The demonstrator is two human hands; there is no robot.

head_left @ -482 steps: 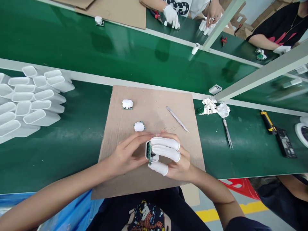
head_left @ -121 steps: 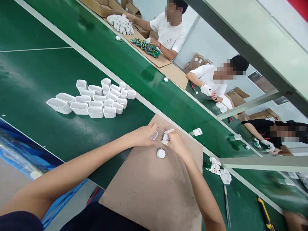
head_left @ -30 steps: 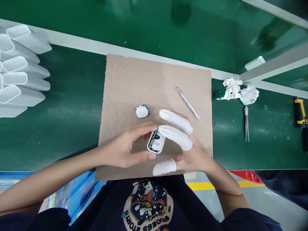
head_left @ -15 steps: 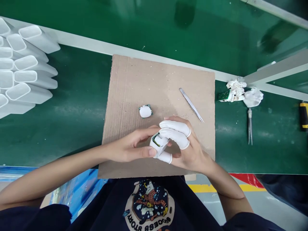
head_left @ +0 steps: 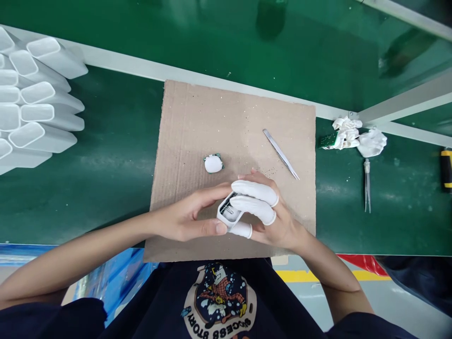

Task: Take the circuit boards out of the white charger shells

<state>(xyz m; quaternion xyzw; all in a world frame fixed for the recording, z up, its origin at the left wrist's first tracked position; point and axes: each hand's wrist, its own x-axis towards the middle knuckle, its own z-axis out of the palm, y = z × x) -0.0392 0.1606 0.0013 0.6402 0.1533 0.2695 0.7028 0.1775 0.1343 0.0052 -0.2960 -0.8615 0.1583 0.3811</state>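
Observation:
Between both hands, tilted over the cardboard, is a white plastic housing (head_left: 230, 217) with an open end; a dark part and thin metal pieces show inside it. My left hand (head_left: 190, 214) grips its left side, thumb at the near edge and fingers at the far edge. White finger cots cover the thumb and two fingers of my right hand (head_left: 268, 207), which is closed round the right side, the two covered fingers lying over the opening. Beyond the hands lies a small green circuit board with a white cover (head_left: 213, 163). Steel tweezers (head_left: 280, 154) rest to the right of it.
The cardboard sheet (head_left: 197, 113) lies on the green bench (head_left: 116, 188). White tubular housings (head_left: 52, 113) are stacked at the left. On the right are crumpled white finger cots (head_left: 372, 142), a green board (head_left: 329, 140) and a second pair of tweezers (head_left: 367, 188). A shelf post (head_left: 406, 103) stands behind.
The white piece with the green board edge at the opening has sunk deeper into the housing, whose rim now shows. Both hands have shifted slightly left.

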